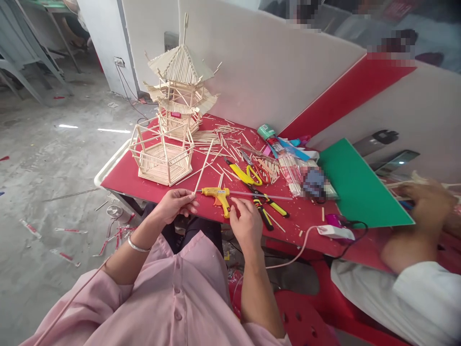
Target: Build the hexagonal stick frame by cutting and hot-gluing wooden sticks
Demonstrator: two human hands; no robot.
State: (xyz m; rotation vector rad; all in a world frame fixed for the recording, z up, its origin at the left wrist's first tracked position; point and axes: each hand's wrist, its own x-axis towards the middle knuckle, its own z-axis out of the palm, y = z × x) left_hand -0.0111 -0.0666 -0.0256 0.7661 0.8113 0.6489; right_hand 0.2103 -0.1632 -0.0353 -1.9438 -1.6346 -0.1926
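My left hand (177,204) is closed, pinching the lower end of a thin wooden stick (204,166) that slants up and away over the table. A yellow glue gun (218,193) sits at the table's front edge, its nozzle pointing left, close to my left fingertips. A clear glue stick (259,194) extends from its back. My right hand (248,221) is just right of the gun's handle, fingers loosely bent and apart; whether they touch it I cannot tell. Beyond the stick stands an open six-sided stick frame (165,161), with a tiered stick pagoda (182,72) behind it.
On the red table (230,230) lie loose sticks (230,142), a yellow cutter (239,173), yellow-handled scissors (254,175), black-yellow pliers (264,206) and packed sticks (290,173). A green board (363,187) and white power strip (334,233) are right, near another person's arm (414,240).
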